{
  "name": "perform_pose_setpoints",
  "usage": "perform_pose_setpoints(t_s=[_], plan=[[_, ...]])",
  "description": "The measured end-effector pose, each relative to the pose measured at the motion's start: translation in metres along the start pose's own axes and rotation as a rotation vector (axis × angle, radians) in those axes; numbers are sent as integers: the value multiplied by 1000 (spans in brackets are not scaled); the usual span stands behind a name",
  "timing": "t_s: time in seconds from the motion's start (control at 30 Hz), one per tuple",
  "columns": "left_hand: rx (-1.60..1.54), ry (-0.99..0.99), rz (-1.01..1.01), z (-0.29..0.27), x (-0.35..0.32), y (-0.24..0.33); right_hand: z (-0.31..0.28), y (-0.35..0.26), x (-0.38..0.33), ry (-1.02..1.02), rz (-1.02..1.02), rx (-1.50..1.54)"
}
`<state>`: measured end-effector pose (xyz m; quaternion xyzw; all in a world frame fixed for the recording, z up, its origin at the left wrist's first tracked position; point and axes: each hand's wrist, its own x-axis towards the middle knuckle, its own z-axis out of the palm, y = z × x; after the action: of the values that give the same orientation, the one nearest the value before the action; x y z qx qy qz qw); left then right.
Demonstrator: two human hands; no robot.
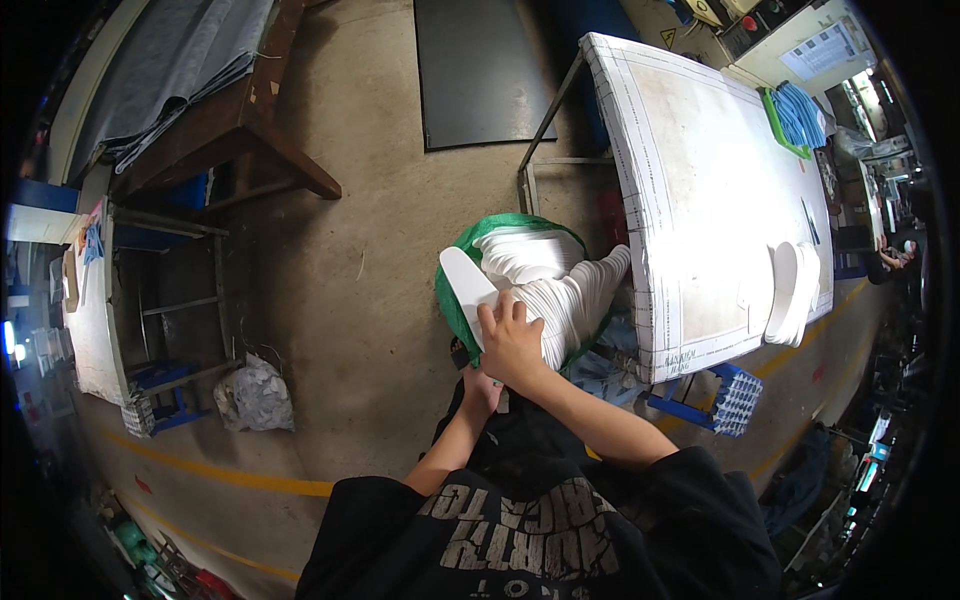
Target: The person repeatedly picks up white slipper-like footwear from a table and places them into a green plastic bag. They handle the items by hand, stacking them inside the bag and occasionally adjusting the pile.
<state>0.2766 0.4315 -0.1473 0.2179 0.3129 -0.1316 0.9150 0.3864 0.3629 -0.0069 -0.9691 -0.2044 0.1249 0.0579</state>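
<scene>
A green sack (447, 297) stands in front of me, packed with several white insoles (567, 305) stacked in rows. One white insole (466, 281) tilts up at the sack's left side, its wide end pointing away from me. My right hand (513, 343) lies across this insole's near end and the stack beside it, its fingers bent over them and gripping. Closer to my body, my left hand (481, 388) is at the sack's near rim. Its fingers are mostly hidden by my right hand and the sack, so its grip does not show.
Right of the sack is a white-covered table (690, 190) with a small pile of white insoles (793, 293) and a green basket (783, 122) of blue items. A dark mat (475, 75) lies ahead. At left are a wooden table (245, 120) and a plastic bag (255, 395) on the floor.
</scene>
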Motion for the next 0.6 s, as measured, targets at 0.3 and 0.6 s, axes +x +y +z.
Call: perform_pose_setpoints(t_s=[0.3, 0.6], plan=[[51, 233, -213, -7, -7, 26, 29, 1, 6, -31, 123, 69], [821, 292, -221, -22, -18, 51, 38, 19, -17, -20, 244, 381]])
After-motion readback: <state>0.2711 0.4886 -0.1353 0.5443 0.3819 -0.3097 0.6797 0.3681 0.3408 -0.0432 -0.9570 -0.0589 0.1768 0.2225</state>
